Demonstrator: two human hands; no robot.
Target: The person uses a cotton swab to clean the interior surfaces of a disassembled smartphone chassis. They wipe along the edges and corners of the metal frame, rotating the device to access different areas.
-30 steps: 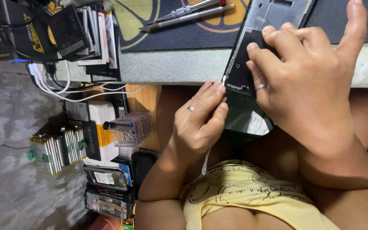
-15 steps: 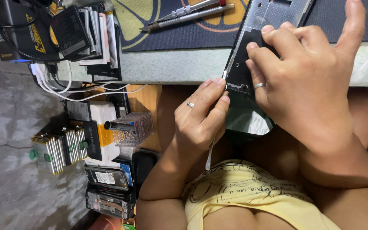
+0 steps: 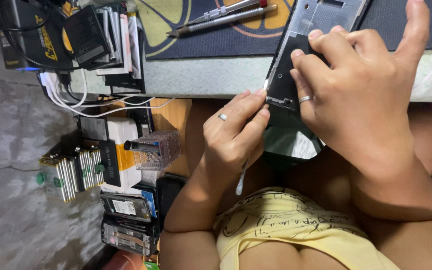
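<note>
Fingers of the left hand (image 3: pixel 233 135) are pressed together in a pinch on a thin pale prying tool (image 3: pixel 242 175), whose upper tip meets the left edge of an opened phone frame (image 3: pixel 296 75) while its lower end sticks out below the palm. The right hand (image 3: pixel 356 95) clamps that frame from the right, four fingers curled flat over its dark inner panel, the thumb raised clear. The frame leans on the edge of the grey table (image 3: pixel 201 75), its lower end hanging over the person's lap.

Much of the frame is covered by the right hand, and its top is cut off by the picture edge; the exact spot where the tool tip bites is hard to make out.

On the patterned mat (image 3: pixel 211 37) lie two slim metal tools (image 3: pixel 221 15). Left of them stand dark flat batteries (image 3: pixel 83 32) with white labels. Below the table sit a small mesh box (image 3: pixel 158 149), a white and orange package (image 3: pixel 123 150) and a row of green-edged battery packs (image 3: pixel 68 172)
</note>
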